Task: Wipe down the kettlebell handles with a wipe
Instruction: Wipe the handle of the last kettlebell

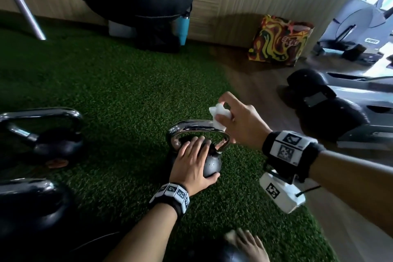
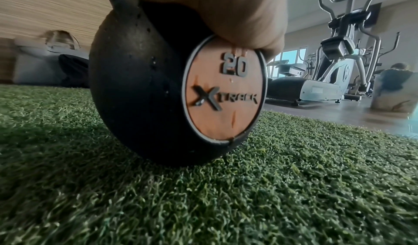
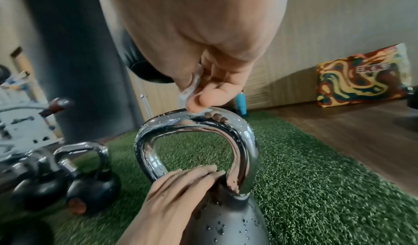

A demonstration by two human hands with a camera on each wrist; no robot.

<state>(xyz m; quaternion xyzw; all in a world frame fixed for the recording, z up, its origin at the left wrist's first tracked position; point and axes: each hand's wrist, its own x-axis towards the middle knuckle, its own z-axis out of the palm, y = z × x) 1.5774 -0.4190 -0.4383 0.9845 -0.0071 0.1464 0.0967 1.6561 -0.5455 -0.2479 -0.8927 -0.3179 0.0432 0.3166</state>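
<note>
My left hand (image 1: 192, 164) lies flat-fingered on the kettlebell (image 1: 210, 165) standing on the turf (image 1: 119, 95), while my right hand (image 1: 240, 121) pinches the wipe (image 1: 220, 118) against its chrome handle (image 1: 191, 126).

Kettlebell (image 2: 135, 88): black, stands on the green turf (image 2: 294, 186), fills the centre of the frame.
Round plate (image 2: 224, 95): orange, marked "20" and "XTRACK".
Left hand (image 2: 226, 7): rests on the kettlebell's top, upper centre.
Elliptical machine (image 2: 339, 61): upper right, on the wooden floor.
</note>
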